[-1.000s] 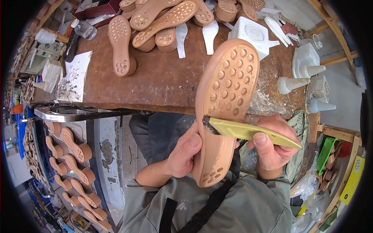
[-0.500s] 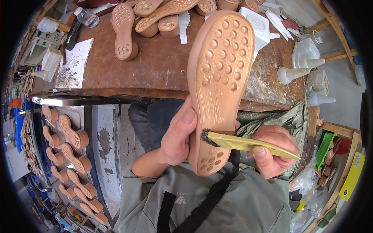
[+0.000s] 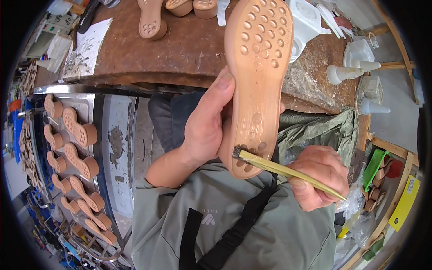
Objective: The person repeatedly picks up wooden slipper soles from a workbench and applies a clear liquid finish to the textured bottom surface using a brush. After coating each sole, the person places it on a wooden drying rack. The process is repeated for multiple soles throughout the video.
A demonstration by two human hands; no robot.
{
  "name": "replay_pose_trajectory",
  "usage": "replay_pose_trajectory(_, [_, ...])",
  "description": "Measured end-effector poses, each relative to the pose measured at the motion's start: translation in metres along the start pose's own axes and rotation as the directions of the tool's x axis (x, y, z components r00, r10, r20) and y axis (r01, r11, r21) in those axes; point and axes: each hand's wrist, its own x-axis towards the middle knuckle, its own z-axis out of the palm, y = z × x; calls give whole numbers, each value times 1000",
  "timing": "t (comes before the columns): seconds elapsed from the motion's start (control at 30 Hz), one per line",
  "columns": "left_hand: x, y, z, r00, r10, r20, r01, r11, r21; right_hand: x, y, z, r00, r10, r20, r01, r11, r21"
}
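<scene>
Upright before me is a tan shoe sole [image 3: 258, 83], its dimpled underside facing me and shiny with wet streaks. My left hand [image 3: 204, 119] grips it from the left, thumb along the edge, the other fingers mostly hidden behind. In my right hand [image 3: 319, 175] is a brush [image 3: 288, 171] with a flat yellow-green handle, pinched between thumb and fingers. Its short dark bristles touch the dimples at the sole's heel end.
Several more tan soles [image 3: 81, 162] lie on a metal tray at left. A brown worktable [image 3: 189, 49] ahead bears soles, a white plastic container [image 3: 303, 24] and nozzle-tipped bottles [image 3: 344, 74]. At right stands a wooden frame [image 3: 396, 184] with a green bin.
The brush has moved down the sole from the waist to the heel dimples. The sole, still in my left hand, sits higher in view, and the table and tray have shifted upward too.
</scene>
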Motion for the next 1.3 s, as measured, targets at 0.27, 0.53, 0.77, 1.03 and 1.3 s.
replay_pose_trajectory(0.27, [-5, 6, -8, 980, -186, 67, 191, 979, -67, 8, -10, 1, 985, -78, 151, 75, 997, 24])
replay_pose_trajectory(0.53, [-7, 1, -19, 919, -356, 168, 382, 910, -163, 27, -3, 0, 933, -213, 291, 184, 975, 124])
replay_pose_trajectory(0.77, [-10, 1, -23, 842, -485, 235, 533, 812, -235, 48, 10, -1, 840, -335, 427, 217, 928, 301])
replay_pose_trajectory(1.03, [-11, -4, -25, 807, -526, 267, 585, 775, -240, 72, 26, -2, 710, -411, 572, 136, 877, 460])
replay_pose_trajectory(1.3, [-7, -7, -20, 740, -647, 182, 670, 690, -274, 92, 37, 0, 586, -437, 682, 0, 842, 539])
